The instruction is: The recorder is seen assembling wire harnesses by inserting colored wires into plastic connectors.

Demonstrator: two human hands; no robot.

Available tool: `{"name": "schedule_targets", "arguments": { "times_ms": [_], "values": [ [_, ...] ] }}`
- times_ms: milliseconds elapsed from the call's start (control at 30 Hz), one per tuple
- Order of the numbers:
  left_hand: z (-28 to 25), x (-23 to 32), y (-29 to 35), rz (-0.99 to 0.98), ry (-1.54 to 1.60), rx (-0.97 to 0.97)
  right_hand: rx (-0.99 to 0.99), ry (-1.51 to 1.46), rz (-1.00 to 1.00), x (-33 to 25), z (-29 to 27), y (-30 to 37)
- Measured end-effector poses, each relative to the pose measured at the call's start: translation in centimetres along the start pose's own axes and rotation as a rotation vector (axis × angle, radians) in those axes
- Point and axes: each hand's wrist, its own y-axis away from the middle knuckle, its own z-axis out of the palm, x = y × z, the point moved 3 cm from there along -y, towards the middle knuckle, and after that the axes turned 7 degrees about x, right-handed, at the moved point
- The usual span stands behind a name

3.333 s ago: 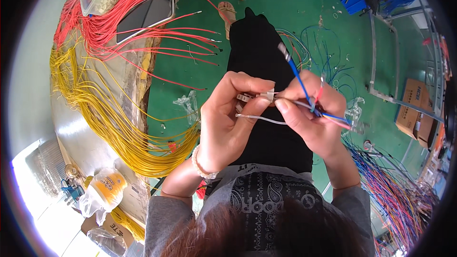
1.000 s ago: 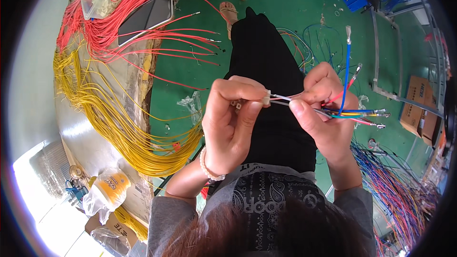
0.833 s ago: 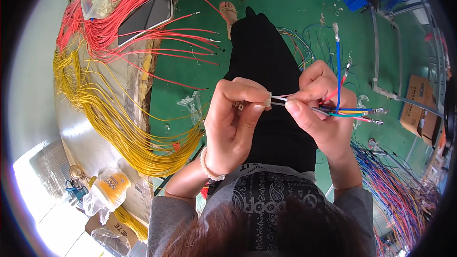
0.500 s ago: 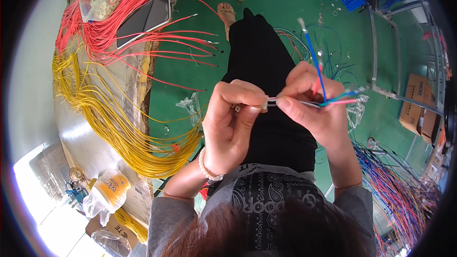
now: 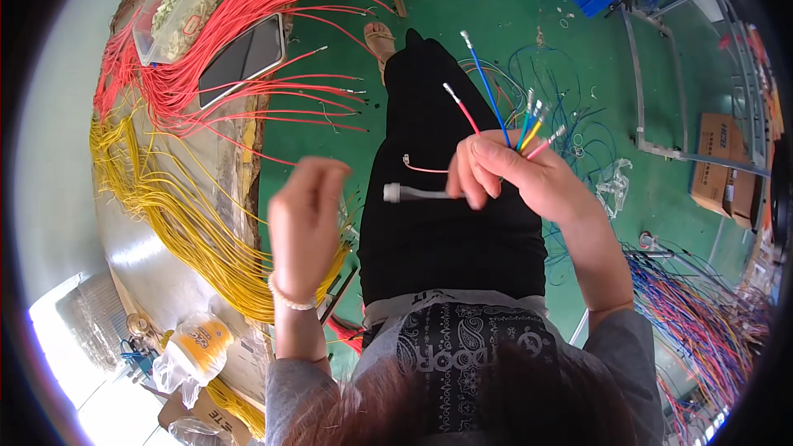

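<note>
My right hand [image 5: 516, 173] is closed around a small bunch of wires above my lap. A blue wire [image 5: 487, 83], a red wire [image 5: 467, 111], a yellow wire [image 5: 533, 132] and others in green and pink fan out from its top, with metal terminals on their ends. From its left side a pale grey lead with a white plastic end piece [image 5: 392, 192] sticks out, along with a thin pink wire [image 5: 425, 168] tipped with a terminal. My left hand [image 5: 307, 215], apart from these wires, is near the table's edge, its curled fingers smeared by motion.
On the table [image 5: 136, 235] at left lie red wires [image 5: 239, 8], yellow wires [image 5: 182, 223], a phone [image 5: 242, 60] and a clear tub [image 5: 178, 16] of small pale parts. Coloured wires [image 5: 694, 306] hang at right, near a cardboard box [image 5: 723, 169] and metal frame [image 5: 640, 83].
My left hand has let go of the wires and moved left toward the table. My right hand has shifted slightly left, and the white end piece now shows beside it.
</note>
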Motion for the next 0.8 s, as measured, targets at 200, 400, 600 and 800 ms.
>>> {"name": "schedule_targets", "arguments": {
  "times_ms": [200,400,600,800],
  "values": [
    [2.0,6.0,-2.6,0.032,0.457,-0.323,-0.190,-0.256,0.135,-0.1,1.2,0.0],
    [4.7,6.7,-1.3,0.020,0.793,-0.340,-0.216,-0.196,0.271,-0.6,1.2,0.5],
    [4.4,7.5,-0.9,0.209,0.698,-0.272,-0.352,-0.261,0.384,-0.6,0.8,0.1],
    [4.2,8.2,-0.5,0.242,0.502,-0.066,-0.287,-0.077,0.405,-1.5,0.9,-0.1]
  ]
}}
